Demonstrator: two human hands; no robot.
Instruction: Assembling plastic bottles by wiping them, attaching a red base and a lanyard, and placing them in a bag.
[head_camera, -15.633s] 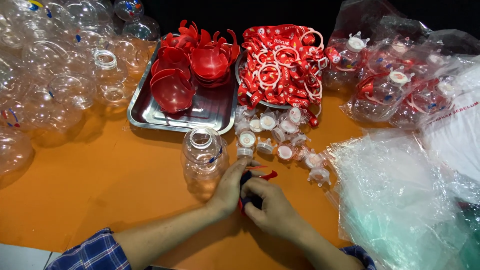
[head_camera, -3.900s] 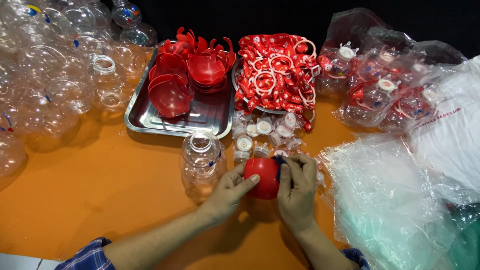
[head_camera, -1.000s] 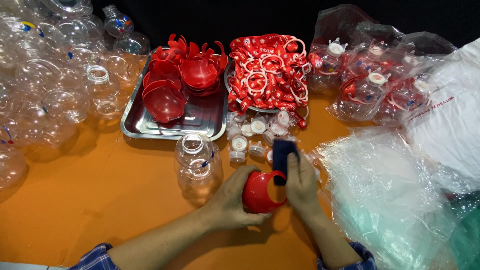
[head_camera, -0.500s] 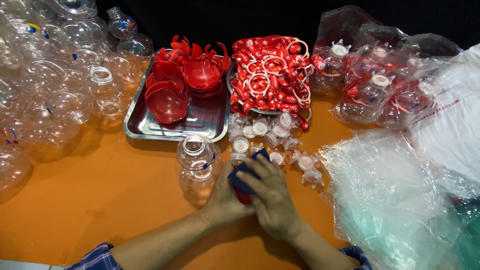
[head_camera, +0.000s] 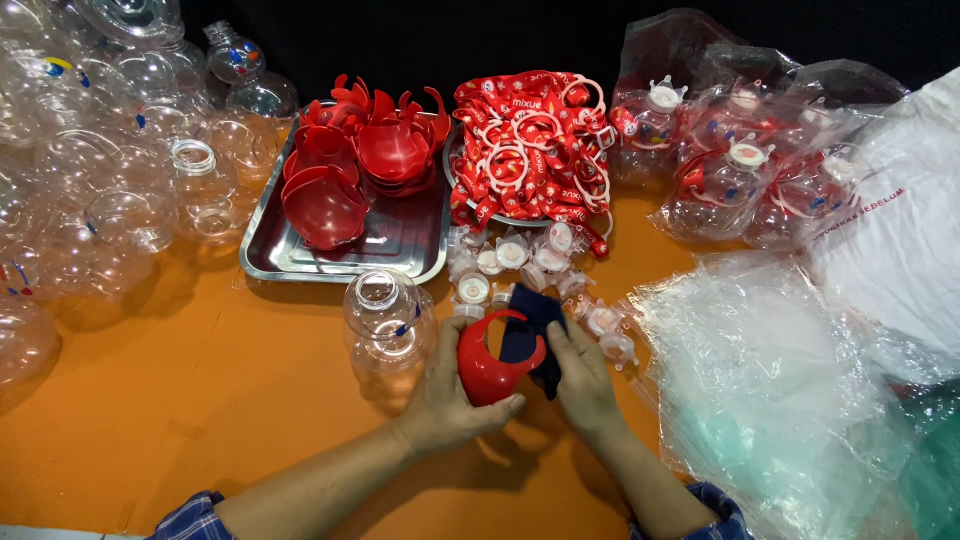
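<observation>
My left hand (head_camera: 447, 392) grips a red curved plastic shell (head_camera: 487, 360) low in the middle of the orange table (head_camera: 200, 400). My right hand (head_camera: 583, 375) presses a dark blue cloth (head_camera: 535, 325) into the open side of that shell. A clear round plastic bottle (head_camera: 385, 322) stands upright just left of my left hand. Several small white and clear caps (head_camera: 510, 262) lie just beyond the shell.
A steel tray (head_camera: 400, 240) holds more red shells (head_camera: 360, 165). A bowl of red straps with white rings (head_camera: 530, 145) sits behind the caps. Many clear round bottles (head_camera: 110, 170) crowd the left. Bagged bottles (head_camera: 740, 165) and loose clear plastic bags (head_camera: 790, 390) fill the right.
My hands were closed over the shell half a second ago; now the shell is turned open side up and the cloth sits in its opening.
</observation>
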